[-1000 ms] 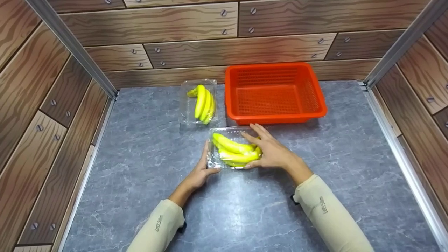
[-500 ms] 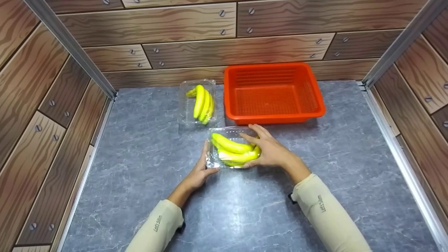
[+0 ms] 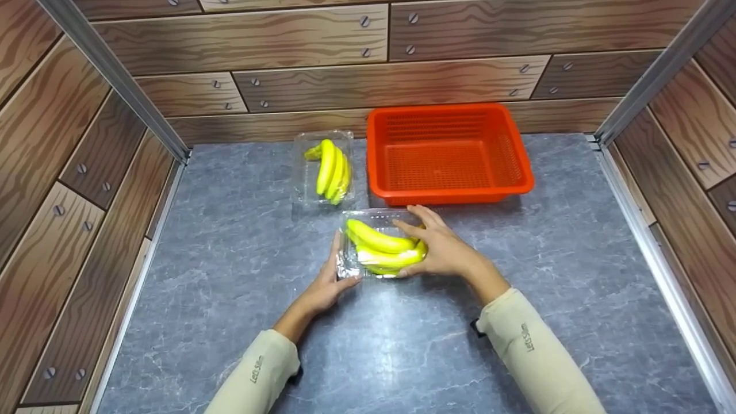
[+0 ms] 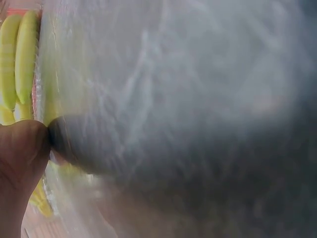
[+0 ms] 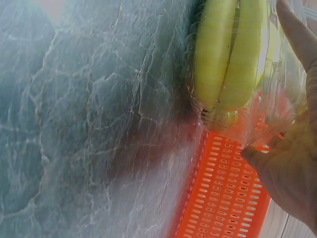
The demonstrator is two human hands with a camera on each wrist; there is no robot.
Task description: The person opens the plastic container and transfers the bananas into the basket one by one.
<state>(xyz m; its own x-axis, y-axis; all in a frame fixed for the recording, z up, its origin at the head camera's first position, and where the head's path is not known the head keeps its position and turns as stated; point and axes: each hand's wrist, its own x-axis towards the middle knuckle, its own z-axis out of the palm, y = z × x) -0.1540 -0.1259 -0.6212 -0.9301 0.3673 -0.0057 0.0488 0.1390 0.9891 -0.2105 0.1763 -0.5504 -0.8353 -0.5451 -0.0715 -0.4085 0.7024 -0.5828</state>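
In the head view a clear plastic clamshell box with a bunch of yellow bananas inside sits at mid-table, in front of the red basket. My left hand holds its left end, fingers along the side and thumb at the near corner. Over the right end spreads my right hand, with the thumb at the near edge and fingers reaching the far edge. The right wrist view shows the bananas through the plastic, close to the right hand. Much of the left wrist view is blurred.
A red perforated basket stands against the back wall, with nothing in it. To its left lies a second clear box holding bananas. Wood-patterned walls enclose the grey marbled table at the back and sides.
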